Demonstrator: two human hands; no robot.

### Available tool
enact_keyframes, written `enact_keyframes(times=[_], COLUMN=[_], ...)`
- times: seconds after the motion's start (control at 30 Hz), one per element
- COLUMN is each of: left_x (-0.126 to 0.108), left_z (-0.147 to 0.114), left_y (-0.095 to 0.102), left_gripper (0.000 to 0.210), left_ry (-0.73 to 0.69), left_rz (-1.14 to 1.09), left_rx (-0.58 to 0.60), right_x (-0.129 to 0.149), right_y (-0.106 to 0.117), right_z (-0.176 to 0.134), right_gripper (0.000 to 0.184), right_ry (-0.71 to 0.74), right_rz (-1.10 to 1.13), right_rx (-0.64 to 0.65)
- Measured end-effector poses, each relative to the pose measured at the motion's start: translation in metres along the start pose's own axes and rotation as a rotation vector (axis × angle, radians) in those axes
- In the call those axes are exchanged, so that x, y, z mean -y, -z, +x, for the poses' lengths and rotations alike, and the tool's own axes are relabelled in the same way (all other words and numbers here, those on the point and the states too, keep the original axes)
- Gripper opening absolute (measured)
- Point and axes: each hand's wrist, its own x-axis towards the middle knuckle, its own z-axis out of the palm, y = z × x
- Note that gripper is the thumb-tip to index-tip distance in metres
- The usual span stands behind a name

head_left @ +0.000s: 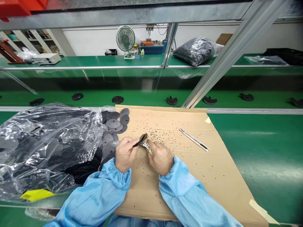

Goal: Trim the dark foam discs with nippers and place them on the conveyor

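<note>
The metal tool [146,146] was partly hidden by the right hand [162,158]. At the left edge, the clear bag [50,134] was cut off.

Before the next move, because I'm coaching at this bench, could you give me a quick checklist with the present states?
1. Left hand grip on the black disc-shaped part: ok, pinched.
2. Right hand grip on the pliers: ok, handles held.
3. Contact between pliers' tips and part: cannot tell, tips are obscured.
4. Slim knife-like tool clear of both hands: ok, it lies right of them.
5. Cardboard free of bits: not ok, black specks are scattered over it.
6. Loose discs near the left hand: ok, piled beside the clear plastic bag.
</note>
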Motion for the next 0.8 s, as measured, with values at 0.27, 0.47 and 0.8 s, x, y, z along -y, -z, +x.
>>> enact_keyframes(times=[0.27, 0.47, 0.8], left_x=[0.001, 0.000, 0.003], left_z=[-0.001, -0.001, 0.007], left_y=[0.000, -0.001, -0.002], left_gripper=[0.023, 0.022, 0.019], left_ry=[-0.020, 0.015, 0.376], left_rz=[0.003, -0.037, -0.445], left_rx=[-0.015, -0.017, 0.174], right_x=[0.003, 0.004, -0.010], right_y=[0.006, 0.004, -0.002], right_z=[0.000, -0.001, 0.005], right_gripper=[0.041, 0.042, 0.031], right_ry=[-0.032, -0.047, -0.100], right_rz=[-0.009, 0.018, 0.820], right_rx=[0.066, 0.066, -0.434])
